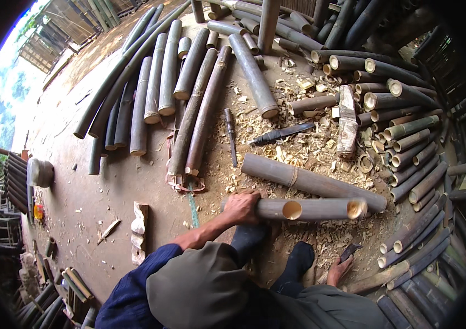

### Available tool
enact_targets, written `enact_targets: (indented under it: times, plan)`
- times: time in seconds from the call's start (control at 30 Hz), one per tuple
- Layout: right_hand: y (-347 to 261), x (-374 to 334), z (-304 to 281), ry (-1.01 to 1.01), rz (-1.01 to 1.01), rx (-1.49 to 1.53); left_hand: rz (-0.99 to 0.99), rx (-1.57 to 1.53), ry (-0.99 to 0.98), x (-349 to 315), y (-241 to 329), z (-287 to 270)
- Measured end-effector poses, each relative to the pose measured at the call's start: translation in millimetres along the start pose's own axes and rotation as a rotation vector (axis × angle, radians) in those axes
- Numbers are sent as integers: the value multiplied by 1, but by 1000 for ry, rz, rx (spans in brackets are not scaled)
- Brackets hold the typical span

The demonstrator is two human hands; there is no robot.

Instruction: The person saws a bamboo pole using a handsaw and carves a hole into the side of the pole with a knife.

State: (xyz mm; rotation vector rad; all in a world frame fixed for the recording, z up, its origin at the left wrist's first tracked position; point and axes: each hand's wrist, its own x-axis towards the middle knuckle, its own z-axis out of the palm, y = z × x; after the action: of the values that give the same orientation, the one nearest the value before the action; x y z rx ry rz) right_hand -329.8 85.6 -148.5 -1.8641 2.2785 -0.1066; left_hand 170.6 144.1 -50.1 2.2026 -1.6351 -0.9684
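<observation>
My left hand (244, 207) is wrapped round the left part of a bamboo tube (321, 209) that lies crosswise in front of me. A round pale hole is cut in its upper side, and its right end shows a pale cut face. Just beyond it a thicker bamboo pole (312, 181) slants across, its right end close to the tube. Low on the right, my right hand (340, 268) is closed on a short dark blade-like tool (350, 251), whose exact kind is hard to make out. My dark-covered feet (300, 256) are between the two hands.
A sheathed-looking dark knife (282, 133) and a thin chisel-like rod (231, 137) lie among wood shavings (326, 151). Cut bamboo tubes (159, 82) lie ahead; more bamboo (408, 137) is stacked along the right. Notched wood blocks (139, 233) (346, 120) rest on the ground.
</observation>
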Motion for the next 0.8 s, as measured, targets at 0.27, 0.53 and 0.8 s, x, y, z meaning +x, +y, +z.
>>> enact_targets:
  times: [0.27, 0.53, 0.8]
  plan:
    - [16, 5, 11, 62, -95, 51, -394, -629, 667, -31, -51, -70]
    - [-5, -2, -10, -15, -66, 58, -975, -194, 914, -57, -174, -174]
    - [15, 6, 11, 45, -133, 113, -972, 131, 802, -62, -276, -165]
